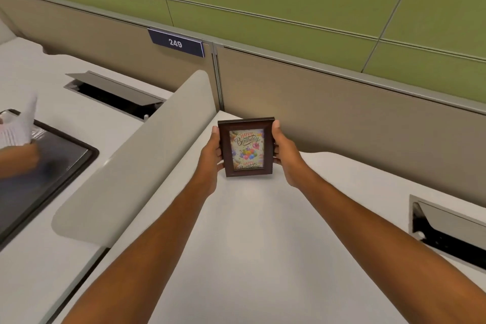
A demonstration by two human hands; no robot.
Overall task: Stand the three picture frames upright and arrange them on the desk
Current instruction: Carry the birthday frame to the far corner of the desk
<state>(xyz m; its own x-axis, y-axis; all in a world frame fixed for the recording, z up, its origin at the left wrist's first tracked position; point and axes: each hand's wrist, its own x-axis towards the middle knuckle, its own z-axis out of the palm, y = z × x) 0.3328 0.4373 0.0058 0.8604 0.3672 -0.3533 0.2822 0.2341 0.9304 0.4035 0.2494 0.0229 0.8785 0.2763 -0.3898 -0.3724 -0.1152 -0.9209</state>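
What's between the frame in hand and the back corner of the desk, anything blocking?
Nothing visible. The picture frame, upright, is held at its sides by the left hand and right hand. The desk below and behind it is bare up to the partition. The cable hatch sits off right.
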